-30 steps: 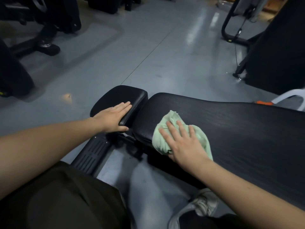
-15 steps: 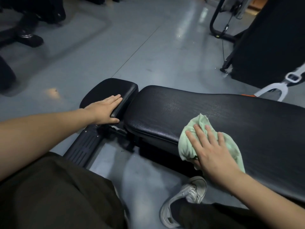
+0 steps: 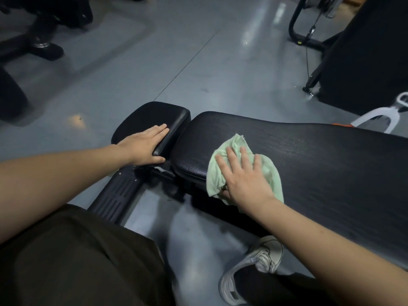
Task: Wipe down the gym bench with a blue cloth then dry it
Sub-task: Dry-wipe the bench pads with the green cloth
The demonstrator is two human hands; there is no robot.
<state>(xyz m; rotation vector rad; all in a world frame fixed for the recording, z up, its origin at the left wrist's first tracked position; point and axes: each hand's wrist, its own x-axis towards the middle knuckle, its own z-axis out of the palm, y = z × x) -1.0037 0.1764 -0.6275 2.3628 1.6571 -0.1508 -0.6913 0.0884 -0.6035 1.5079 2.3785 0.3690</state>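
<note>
Back toward the seat end goes the right hand (image 3: 247, 180) w/ the cloth (image 3: 237, 149), vs half a sec ago when it sat further along the pad; left hand (image 3: 143, 146) hasn't shifted.

Right grip: fingers spread flat, pressing the cloth onto the surface (image 3: 331, 164), not pinching it. The cloth looks pale green here, bunched, lying near the pad's near-left corner w/ part draped over the near edge. Left grip: fingers straight on top of the seat pad (image 3: 152, 115), thumb under its near edge, bracing.

Step in hand, prob the wipe or the dry pass; can't tell which. To do it well: keep the palm flat, even pressure, long overlapping strokes along the pad's length, refold the cloth when it bunches so more fabric touches.

Edges: cloth already hangs off the near edge, so it could slip off to the floor (image 3: 198, 62); the gap btwn seat pad and surface is just left of it, cloth may snag there. Open room: lots of bare pad to the right; far edge also free. Shoe (image 3: 254, 266) sits below the near edge, out of the way.
</note>
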